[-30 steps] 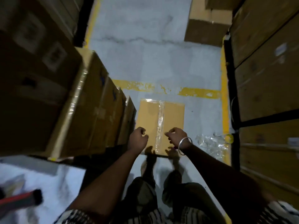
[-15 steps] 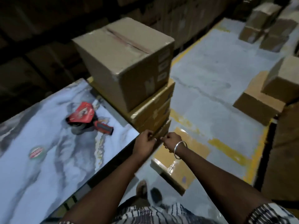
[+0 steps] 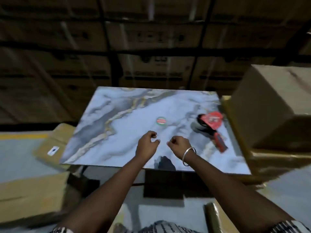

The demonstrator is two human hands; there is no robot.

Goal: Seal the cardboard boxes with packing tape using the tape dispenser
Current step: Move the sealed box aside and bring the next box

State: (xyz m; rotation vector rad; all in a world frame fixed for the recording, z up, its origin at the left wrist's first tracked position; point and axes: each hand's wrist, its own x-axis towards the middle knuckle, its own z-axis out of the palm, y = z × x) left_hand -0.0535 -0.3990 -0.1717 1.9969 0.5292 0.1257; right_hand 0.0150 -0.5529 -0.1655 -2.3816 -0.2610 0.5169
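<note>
From the head camera, both arms reach out over a marble-patterned table point(image 3: 117, 132). The left hand point(image 3: 147, 146) and the right hand point(image 3: 179, 145) hover close together above its near half, fingers curled inward, grasping nothing — a metal bangle point(image 3: 189, 156) circles the right wrist. The red tape dispenser point(image 3: 211, 126) lies on the table's right side, well apart from the hands, just beside a stack of cardboard boxes point(image 3: 272, 105). A round sticker point(image 3: 161, 121) sits near the table's middle — more cardboard boxes on the floor point(image 3: 32, 189) stand to the left.
</note>
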